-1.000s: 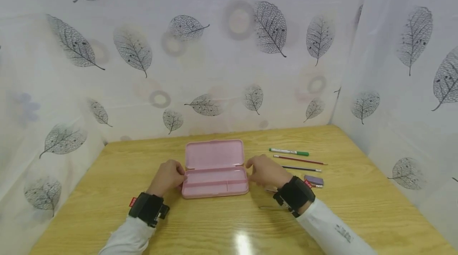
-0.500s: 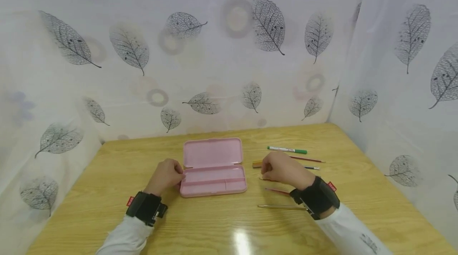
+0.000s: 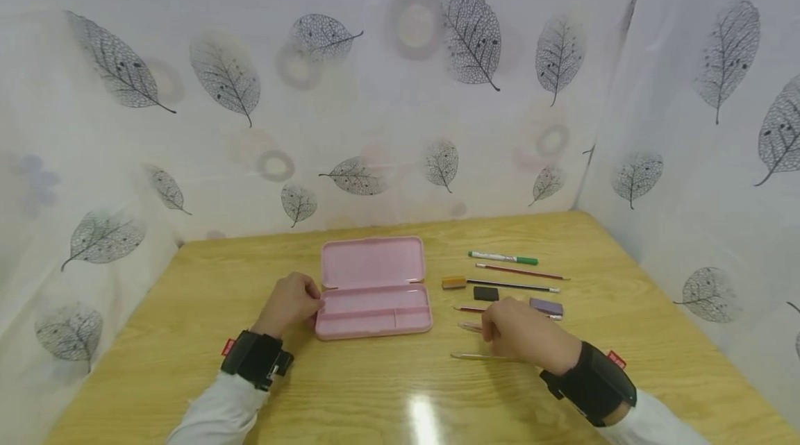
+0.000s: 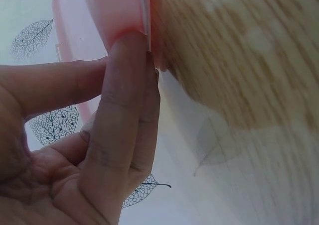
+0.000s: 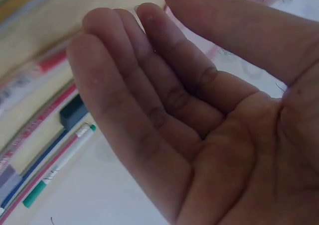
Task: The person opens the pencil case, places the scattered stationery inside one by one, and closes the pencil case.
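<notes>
An open pink pencil case (image 3: pixel 373 311) lies on the table with its lid folded back. My left hand (image 3: pixel 289 306) holds its left end; in the left wrist view, the fingers (image 4: pixel 122 85) and thumb meet at the pink wall. Over the near part of the row of stationery hovers my right hand (image 3: pixel 531 334), loosely bent, near a light-coloured pencil (image 3: pixel 478 356) and a partly covered pen or pencil (image 3: pixel 470 326). The right wrist view shows the thumb apart from the fingers (image 5: pixel 119 85) and nothing in the palm.
Beyond the right hand lie a green-capped marker (image 3: pixel 503 258), a red pencil (image 3: pixel 521 271), a dark pencil (image 3: pixel 519 285), a small orange block (image 3: pixel 454 282), a black eraser (image 3: pixel 485 294) and a purple eraser (image 3: pixel 546 306). A leaf-patterned curtain (image 3: pixel 375 105) borders the wooden table (image 3: pixel 350 389).
My right hand has moved from beside the case's right end, over the orange block, to the nearer pencils, uncovering the black and purple erasers. The left hand stays at the case.
</notes>
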The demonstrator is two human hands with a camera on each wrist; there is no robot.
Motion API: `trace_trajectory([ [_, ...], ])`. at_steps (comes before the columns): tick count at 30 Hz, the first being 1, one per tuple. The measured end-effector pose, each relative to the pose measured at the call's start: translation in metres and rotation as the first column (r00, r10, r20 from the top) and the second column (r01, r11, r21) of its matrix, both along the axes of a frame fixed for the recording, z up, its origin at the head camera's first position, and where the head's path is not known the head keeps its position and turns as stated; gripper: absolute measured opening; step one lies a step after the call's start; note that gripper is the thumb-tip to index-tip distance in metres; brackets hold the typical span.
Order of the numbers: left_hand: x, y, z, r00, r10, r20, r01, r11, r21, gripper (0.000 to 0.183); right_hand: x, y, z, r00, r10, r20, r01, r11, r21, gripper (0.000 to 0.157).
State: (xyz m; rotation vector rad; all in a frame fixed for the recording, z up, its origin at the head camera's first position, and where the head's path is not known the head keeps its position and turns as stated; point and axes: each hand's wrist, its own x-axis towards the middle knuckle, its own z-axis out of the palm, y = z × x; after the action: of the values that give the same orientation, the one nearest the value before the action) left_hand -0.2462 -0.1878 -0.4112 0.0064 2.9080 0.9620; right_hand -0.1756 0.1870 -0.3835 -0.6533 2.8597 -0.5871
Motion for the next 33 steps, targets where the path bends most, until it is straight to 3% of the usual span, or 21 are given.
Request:
trace_trajectory([
  [4, 0.001, 0.000, 0.002, 1.000, -0.003, -0.001, 0.003, 1.000, -0.001, 0.009, 0.006, 0.007, -0.006, 0.998, 0.038, -0.047, -0.038, 0.999, 0.001, 0.018],
  [9, 0.002, 0.000, 0.002, 1.000, -0.004, -0.014, 0.004, 1.000, -0.005, 0.009, 0.010, 0.011, -0.009, 0.999, 0.032, -0.026, -0.032, 0.999, -0.004, 0.022],
  [25, -0.001, -0.001, -0.001, 0.999, -0.005, -0.036, 0.005, 1.000, -0.005, 0.011, 0.006, 0.014, -0.018, 0.998, 0.052, -0.036, -0.053, 0.997, -0.052, 0.027],
  [33, 0.000, -0.002, -0.001, 0.999, -0.009, -0.044, 0.009, 1.000, -0.001, 0.010, 0.007, 0.014, -0.021, 0.997, 0.057, -0.057, -0.058, 0.998, -0.022, 0.028],
])
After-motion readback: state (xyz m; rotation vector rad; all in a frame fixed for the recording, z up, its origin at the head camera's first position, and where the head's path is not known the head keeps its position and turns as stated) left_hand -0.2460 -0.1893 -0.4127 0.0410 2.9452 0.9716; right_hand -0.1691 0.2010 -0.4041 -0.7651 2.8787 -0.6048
